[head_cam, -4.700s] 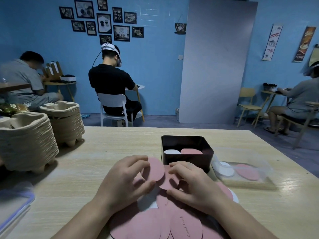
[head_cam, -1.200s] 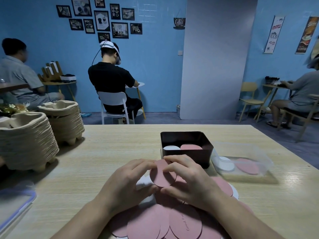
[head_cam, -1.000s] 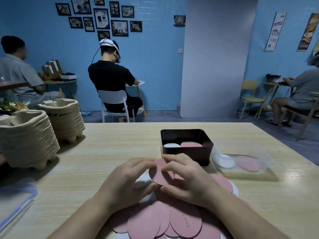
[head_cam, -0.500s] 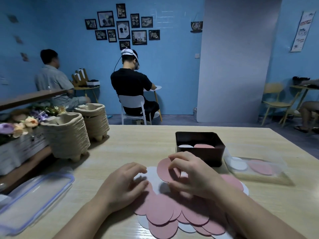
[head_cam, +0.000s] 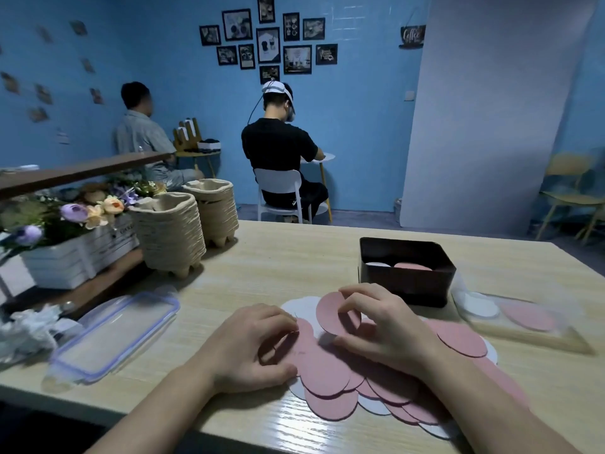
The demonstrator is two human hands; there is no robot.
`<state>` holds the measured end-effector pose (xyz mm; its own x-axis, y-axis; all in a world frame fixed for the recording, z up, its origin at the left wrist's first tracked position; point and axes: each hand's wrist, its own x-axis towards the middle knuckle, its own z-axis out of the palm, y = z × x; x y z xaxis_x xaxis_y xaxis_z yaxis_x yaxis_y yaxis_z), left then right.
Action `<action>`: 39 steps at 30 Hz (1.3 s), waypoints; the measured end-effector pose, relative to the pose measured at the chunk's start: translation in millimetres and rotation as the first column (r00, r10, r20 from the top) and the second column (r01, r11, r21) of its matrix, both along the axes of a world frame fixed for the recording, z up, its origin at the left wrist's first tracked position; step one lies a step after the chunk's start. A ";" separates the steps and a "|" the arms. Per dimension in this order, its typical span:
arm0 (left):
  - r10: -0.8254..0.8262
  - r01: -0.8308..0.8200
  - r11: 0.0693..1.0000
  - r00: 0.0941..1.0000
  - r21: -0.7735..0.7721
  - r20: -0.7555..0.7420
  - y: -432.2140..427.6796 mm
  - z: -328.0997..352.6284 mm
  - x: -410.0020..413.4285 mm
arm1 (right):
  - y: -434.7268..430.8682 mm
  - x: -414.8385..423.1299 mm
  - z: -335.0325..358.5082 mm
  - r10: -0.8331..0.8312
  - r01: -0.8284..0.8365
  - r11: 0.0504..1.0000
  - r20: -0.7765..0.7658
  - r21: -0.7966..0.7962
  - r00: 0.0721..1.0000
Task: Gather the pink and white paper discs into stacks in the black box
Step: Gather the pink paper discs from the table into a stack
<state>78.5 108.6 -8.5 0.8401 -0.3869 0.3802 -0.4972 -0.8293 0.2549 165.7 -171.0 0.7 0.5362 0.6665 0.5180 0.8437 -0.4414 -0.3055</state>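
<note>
Pink disc (head_cam: 334,314) stayed pinched in our right hand (head_cam: 383,326) alone, just nearer than the black box (head_cam: 406,283); our left hand (head_cam: 248,345) had released it, resting loose on the pile (head_cam: 327,371), likely seeking another.

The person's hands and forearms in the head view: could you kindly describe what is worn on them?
Nothing worn shows. The left hand and right hand are bare, with no glove, watch or bracelet; the left forearm and right forearm are uncovered down to the frame's lower edge, without sleeve, cable or marking.
</note>
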 end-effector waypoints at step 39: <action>0.050 -0.050 0.999 0.999 -0.012 -0.002 5.6 -6.8 48.5 | -6.9 10.3 -10.1 -0.114 0.107 0.989 -0.061 -0.105 0.992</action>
<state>127.0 114.2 -15.3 0.8592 -0.3396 0.3828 -0.4545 -0.8500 0.2661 176.0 -177.9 -9.3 0.6406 0.6483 0.4115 0.7672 -0.5623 -0.3085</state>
